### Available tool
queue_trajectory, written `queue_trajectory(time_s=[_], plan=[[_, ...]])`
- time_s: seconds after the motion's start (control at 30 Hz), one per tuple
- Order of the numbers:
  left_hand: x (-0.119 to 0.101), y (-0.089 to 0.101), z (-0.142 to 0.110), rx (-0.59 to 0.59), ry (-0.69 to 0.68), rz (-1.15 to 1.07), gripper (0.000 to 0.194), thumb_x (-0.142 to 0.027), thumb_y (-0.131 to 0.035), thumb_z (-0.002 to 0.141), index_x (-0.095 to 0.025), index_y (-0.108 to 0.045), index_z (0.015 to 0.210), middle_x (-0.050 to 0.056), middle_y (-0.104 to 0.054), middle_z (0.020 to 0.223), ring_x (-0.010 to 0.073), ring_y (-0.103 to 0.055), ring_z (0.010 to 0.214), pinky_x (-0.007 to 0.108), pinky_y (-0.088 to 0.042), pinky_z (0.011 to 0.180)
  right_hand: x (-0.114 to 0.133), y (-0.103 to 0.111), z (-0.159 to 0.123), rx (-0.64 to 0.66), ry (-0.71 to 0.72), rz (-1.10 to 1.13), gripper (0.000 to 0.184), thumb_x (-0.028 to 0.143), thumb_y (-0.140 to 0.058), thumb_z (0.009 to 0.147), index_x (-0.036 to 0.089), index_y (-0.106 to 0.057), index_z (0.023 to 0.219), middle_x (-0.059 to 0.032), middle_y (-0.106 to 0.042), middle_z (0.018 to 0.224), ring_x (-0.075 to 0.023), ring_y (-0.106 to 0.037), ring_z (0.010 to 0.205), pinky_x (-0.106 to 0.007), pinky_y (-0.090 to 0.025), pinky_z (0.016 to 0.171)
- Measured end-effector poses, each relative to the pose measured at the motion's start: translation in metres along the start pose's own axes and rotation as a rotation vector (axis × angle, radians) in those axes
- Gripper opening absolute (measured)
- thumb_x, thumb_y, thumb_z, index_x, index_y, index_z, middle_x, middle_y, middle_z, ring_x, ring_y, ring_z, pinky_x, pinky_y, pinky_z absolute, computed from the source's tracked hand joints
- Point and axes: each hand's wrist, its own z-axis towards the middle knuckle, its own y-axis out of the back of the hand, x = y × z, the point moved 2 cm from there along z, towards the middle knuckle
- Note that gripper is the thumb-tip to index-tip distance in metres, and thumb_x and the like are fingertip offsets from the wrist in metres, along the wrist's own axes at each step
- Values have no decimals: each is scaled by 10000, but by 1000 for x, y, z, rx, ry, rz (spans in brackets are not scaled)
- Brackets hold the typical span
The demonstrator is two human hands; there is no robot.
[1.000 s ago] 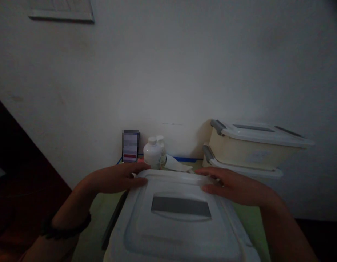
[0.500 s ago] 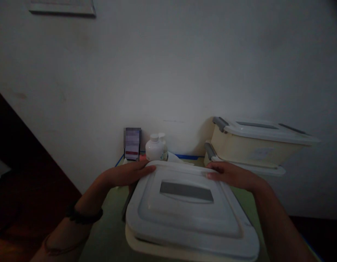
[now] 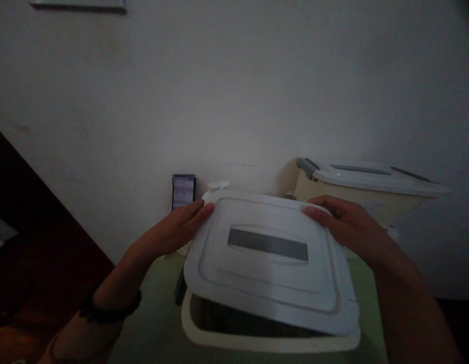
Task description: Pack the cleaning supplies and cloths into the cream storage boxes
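Both hands hold a white lid [image 3: 272,283] with a grey strip across its middle. My left hand [image 3: 181,225] grips the lid's far left corner, thumb on top. My right hand [image 3: 340,222] grips the far right corner in the same way. The lid is tilted and raised off a cream storage box [image 3: 272,343], whose near rim shows below it. A dark gap opens between lid and rim at the front; the contents cannot be made out. A grey latch [image 3: 180,288] hangs at the box's left side.
Another lidded cream box [image 3: 325,189] stands at the right by the wall. A phone [image 3: 183,192] leans upright at the back left, and white bottles [image 3: 218,187] show behind the lid. The green tabletop [image 3: 151,303] lies under the box.
The lid has come up and away from the box in both hands, opening a gap at the front. It now covers most of the bottles.
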Motion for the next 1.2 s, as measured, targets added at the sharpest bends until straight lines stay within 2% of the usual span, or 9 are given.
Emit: queue_trajectory(time_s=[0.13, 0.3, 0.4, 0.5, 0.6, 0.7, 0.87, 1.03, 1.2], plan=[[-5, 3, -3, -42, -96, -131, 414, -492, -263, 938, -190, -543, 895, 23, -620, 877, 193, -580, 853, 315, -461, 799, -7, 16, -5, -275, -134, 224, 393, 576, -630, 702, 212, -649, 851, -7, -621, 681, -141, -522, 518, -255, -393, 448], [-7, 7, -9, -74, -169, -163, 315, -434, -363, 932, -177, -519, 1026, 15, -599, 863, 158, -580, 784, 276, -480, 703, -11, 28, -13, -548, -177, 204, 324, 568, -647, 693, 284, -681, 845, -16, -636, 712, -184, -534, 575, -305, -394, 487], [-3, 8, -10, -55, -160, -205, 319, -423, -422, 916, -164, -484, 1092, 41, -610, 899, 170, -603, 807, 301, -496, 712, -8, 28, -16, -670, -153, 185, 250, 527, -647, 722, 311, -687, 840, -10, -635, 764, -182, -524, 619, -313, -383, 528], [-1, 9, -11, -60, -169, -335, 363, -386, -472, 901, -167, -426, 1186, 86, -585, 1053, 186, -617, 864, 331, -522, 735, -6, 24, -16, -743, -72, 258, 186, 482, -662, 728, 318, -685, 813, 1, -622, 771, -174, -520, 645, -306, -395, 550], [-3, 14, -14, -71, -202, -500, 449, -315, -535, 872, -215, -363, 1274, 92, -543, 1174, 200, -617, 936, 330, -539, 754, -6, 21, -14, -766, -6, 329, 174, 462, -684, 709, 323, -683, 814, 8, -624, 769, -171, -522, 633, -293, -402, 519], [-5, 18, -19, -92, -206, -571, 589, -255, -610, 818, -257, -323, 1332, 72, -579, 1130, 194, -629, 908, 309, -545, 747, -7, 19, -12, -754, 18, 253, 191, 464, -686, 702, 323, -690, 830, 13, -631, 740, -165, -520, 584, -283, -386, 465], [-3, 18, -20, -54, -222, -496, 754, -245, -617, 826, -315, -164, 1425, 40, -650, 952, 186, -656, 809, 289, -555, 680, -2, 11, -11, -739, 101, 153, 212, 427, -697, 706, 276, -710, 855, 2, -690, 813, -183, -607, 686, -306, -474, 572], [-3, 15, -17, -18, -217, -397, 850, -225, -642, 807, -322, -93, 1449, 62, -660, 1055, 214, -671, 859, 292, -577, 678, 8, 1, -10, -733, 253, 109, 246, 400, -702, 715, 239, -705, 902, -9, -710, 861, -181, -643, 742, -313, -512, 649], [-1, 18, -18, 18, -152, -462, 990, -233, -651, 798, -406, 90, 1431, 56, -669, 1042, 213, -693, 776, 325, -588, 643, 12, -6, -8, -599, 186, 165, 241, 392, -694, 709, 236, -672, 890, -18, -701, 890, -188, -647, 782, -306, -522, 649]])
